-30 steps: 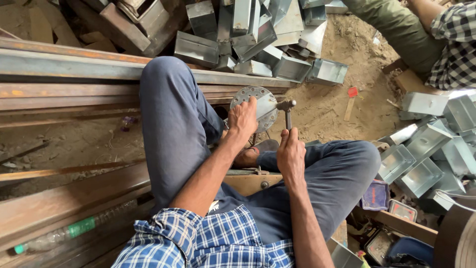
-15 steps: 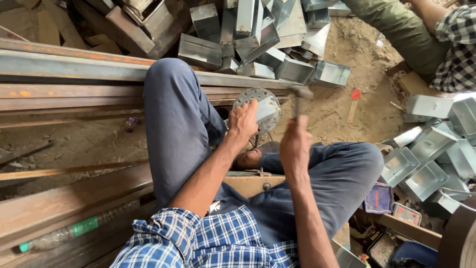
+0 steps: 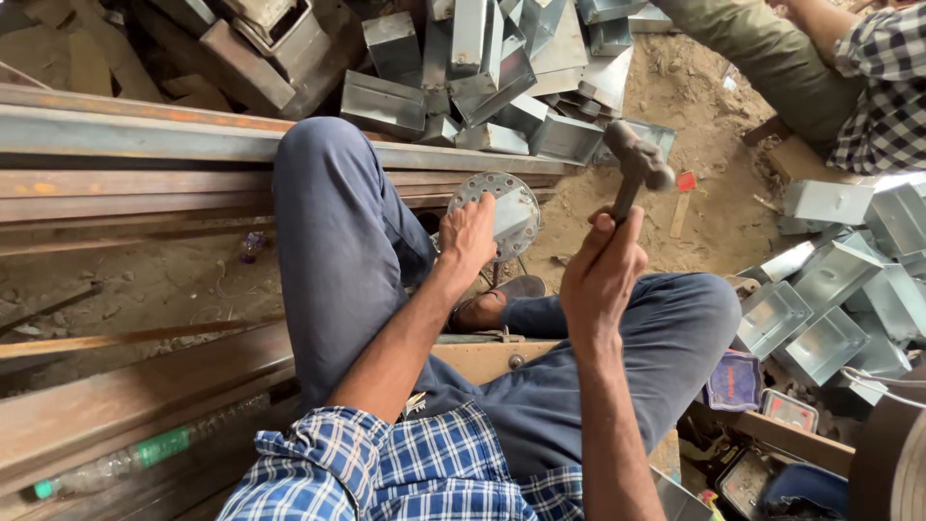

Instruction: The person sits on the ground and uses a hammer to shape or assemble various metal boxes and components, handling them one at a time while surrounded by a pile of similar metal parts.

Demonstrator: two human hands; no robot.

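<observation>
Here we sit on the ground with our knees up, and our left hand [image 3: 470, 232] has its fingers wrapped tight over the near edge of a round perforated metal plate [image 3: 503, 207], holding it on edge just past our left knee, in front of the long steel beams [image 3: 145, 135]. Our right hand [image 3: 603, 275] is closed in a full fist around the handle of a hammer [image 3: 632, 164], whose head stands raised above and to the right of the plate, well apart from it.

The main risk, as we judge it, lies in our left hand: the knuckles sit right at the plate's rim, so a blow that lands a little low or glances off the curved metal could catch the fingers. The plate is steadied by that one grip only, and it could twist or skid under a hard strike; whether its lower edge rests on anything solid we cannot tell, since our hand and leg hide it. Our foot in its sandal [image 3: 502, 299] lies just below the plate too, in the path of anything that slips down.

Against the frame half a second ago, the hammer head has swung further up and to the right, away from the plate, while our left hand and the plate have kept their place. The heap of folded sheet-metal boxes [image 3: 463, 77] beyond and another person's checked sleeve [image 3: 883, 87] at the upper right look unchanged.
</observation>
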